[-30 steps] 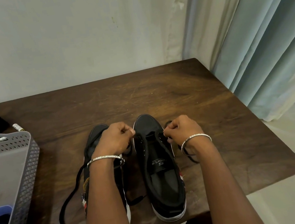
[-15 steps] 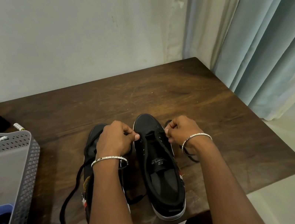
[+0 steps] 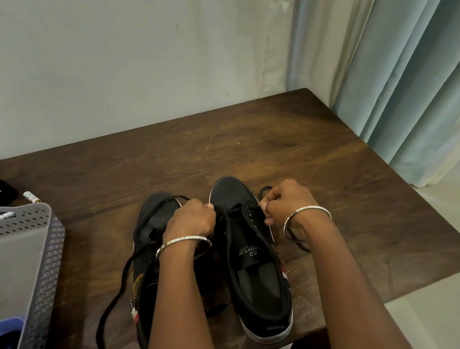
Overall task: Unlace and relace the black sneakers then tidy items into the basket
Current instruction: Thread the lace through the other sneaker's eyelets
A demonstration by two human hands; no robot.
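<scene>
The sneakers [image 3: 258, 276] stand side by side on the bench [image 3: 311, 160], right of the basket [image 3: 46, 266]. Left hand [image 3: 190, 220] and right hand [image 3: 284, 200] each pinch the lace [image 3: 240, 209] at the right sneaker's front eyelets. Risk: an uneven pull would leave unequal ends or drag the shoe.

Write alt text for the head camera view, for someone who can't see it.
A left hand and right hand pinch a black lace over the right-side sneaker of a pair on a wooden table. A grey basket stands at left.
</scene>
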